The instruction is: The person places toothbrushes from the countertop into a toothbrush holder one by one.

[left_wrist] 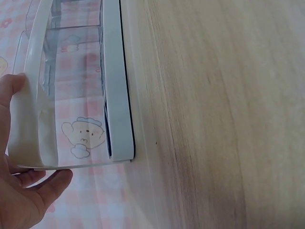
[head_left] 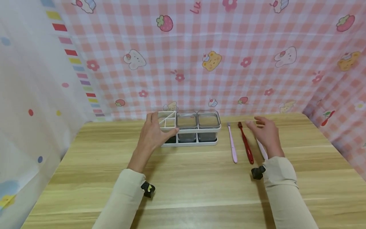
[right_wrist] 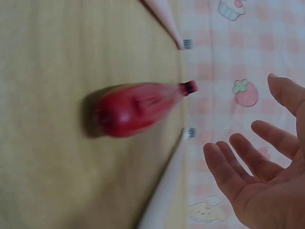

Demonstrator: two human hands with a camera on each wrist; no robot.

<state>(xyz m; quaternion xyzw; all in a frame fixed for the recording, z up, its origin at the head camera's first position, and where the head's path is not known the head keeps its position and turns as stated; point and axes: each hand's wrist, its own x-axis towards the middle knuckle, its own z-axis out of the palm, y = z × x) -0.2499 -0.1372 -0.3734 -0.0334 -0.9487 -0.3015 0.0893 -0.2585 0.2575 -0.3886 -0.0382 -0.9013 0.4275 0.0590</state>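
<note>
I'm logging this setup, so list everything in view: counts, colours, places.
Table: one, light wood, foreground.
Organizer: one, white and clear, table's back.
Divider: one, white, organizer's left section.
Toothbrushes: three (pink, red, pale), right of organizer.
Checked cloth: count unclear, pink-white, behind and right.
Dotted cloth: one, white, left.
Wrist devices: two, black, at cuffs.
Sleeves: two, beige, forearms.
Left hand: one, bare, gripping organizer.
Right hand: one, bare, near pale toothbrush.

Red toothbrush (head_left: 246, 143), pink toothbrush (head_left: 232, 143), possibly white toothbrush (head_left: 261, 149); pink-checked cloth (head_left: 188, 44).
</note>
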